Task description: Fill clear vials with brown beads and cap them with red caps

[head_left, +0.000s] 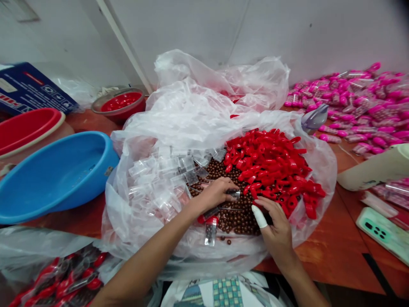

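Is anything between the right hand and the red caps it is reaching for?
Nothing visible. The right hand lies on the brown beads with its fingertips already at the edge of the red caps, which lie open on the plastic sheet. The left hand works apart, beside the clear tubes.

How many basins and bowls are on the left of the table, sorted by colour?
Blue basin: 1
Red basin: 1
Red bowl in a metal rim: 1
Total: 3
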`<state>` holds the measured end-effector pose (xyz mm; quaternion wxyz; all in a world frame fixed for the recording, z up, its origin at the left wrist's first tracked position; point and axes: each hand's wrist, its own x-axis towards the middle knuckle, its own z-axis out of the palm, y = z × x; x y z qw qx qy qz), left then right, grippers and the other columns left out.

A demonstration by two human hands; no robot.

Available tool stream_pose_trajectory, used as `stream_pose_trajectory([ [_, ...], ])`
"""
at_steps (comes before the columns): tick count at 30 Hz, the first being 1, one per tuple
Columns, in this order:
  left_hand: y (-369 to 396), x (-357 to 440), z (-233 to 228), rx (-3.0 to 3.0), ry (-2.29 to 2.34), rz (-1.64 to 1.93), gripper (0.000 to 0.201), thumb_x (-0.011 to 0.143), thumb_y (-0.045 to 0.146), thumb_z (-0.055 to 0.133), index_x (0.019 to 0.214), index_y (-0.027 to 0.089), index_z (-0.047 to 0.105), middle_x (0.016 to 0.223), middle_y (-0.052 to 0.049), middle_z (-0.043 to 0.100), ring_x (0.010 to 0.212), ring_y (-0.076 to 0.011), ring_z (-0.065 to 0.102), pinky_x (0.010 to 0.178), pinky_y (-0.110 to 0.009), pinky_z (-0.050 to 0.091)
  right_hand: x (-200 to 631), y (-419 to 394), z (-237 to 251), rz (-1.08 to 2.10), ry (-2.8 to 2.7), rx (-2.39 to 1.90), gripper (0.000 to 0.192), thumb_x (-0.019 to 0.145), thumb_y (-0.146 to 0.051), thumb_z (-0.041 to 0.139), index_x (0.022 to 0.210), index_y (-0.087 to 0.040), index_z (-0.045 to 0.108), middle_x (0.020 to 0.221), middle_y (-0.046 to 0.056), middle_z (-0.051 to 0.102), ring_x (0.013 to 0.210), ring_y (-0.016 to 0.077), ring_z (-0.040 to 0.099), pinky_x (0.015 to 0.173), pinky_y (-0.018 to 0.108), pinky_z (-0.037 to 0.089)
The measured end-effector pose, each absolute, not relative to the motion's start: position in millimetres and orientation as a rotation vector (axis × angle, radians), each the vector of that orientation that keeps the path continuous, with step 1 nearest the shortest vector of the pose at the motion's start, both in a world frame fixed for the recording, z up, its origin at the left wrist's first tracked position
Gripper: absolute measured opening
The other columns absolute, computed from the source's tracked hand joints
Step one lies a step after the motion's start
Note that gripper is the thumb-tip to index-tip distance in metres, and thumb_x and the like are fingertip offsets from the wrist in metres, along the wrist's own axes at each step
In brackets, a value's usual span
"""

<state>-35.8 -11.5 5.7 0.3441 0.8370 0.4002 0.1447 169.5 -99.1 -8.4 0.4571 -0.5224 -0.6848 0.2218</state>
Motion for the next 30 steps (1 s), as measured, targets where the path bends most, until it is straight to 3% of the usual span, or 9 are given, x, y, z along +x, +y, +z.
stream_pose_trajectory([
  [7, -14, -24, 2, 2.091, 1.048, 0.443, 0.046, 0.072, 0.02, 0.066, 0.116, 0.022, 0.057, 0.106, -0.004, 0.058, 0.097, -0.0184, 0.053, 0.088, -0.03, 0.038, 165, -102, -12, 0.703, -1.381, -1.443, 0.031, 0.082, -0.033, 0.055, 0.111, -0.022, 0.054, 0.106, 0.008, 0.06, 0.094, 0.0207, 0.058, 0.083, 0.04, 0.047],
  [15, -19, -19, 2, 1.971, 1.049, 0.583, 0.045, 0.072, 0.025, 0.067, 0.115, 0.023, 0.057, 0.105, -0.003, 0.059, 0.095, -0.0171, 0.053, 0.086, -0.029, 0.039, 162, -103, -8, 0.775, -1.237, -1.461, 0.046, 0.08, -0.035, 0.057, 0.124, -0.023, 0.048, 0.116, 0.009, 0.057, 0.105, 0.0218, 0.055, 0.092, 0.044, 0.043],
  [22, -25, -25, 6, 1.802, 1.1, 0.69, 0.051, 0.069, 0.024, 0.069, 0.119, 0.026, 0.055, 0.102, -0.002, 0.052, 0.095, -0.0166, 0.05, 0.087, -0.03, 0.039, 162, -103, 0, 0.895, -1.151, -1.459, 0.046, 0.079, -0.036, 0.058, 0.123, -0.023, 0.051, 0.12, 0.009, 0.058, 0.106, 0.023, 0.056, 0.093, 0.044, 0.043],
  [30, -54, -30, 33, 1.209, 1.023, 0.937, 0.041, 0.063, 0.019, 0.074, 0.103, 0.018, 0.064, 0.099, -0.003, 0.058, 0.091, -0.0155, 0.055, 0.086, -0.03, 0.041, 153, -88, 14, 1.127, -1.069, -1.41, 0.043, 0.077, -0.038, 0.06, 0.117, -0.022, 0.057, 0.12, 0.006, 0.059, 0.111, 0.0229, 0.054, 0.098, 0.044, 0.038],
])
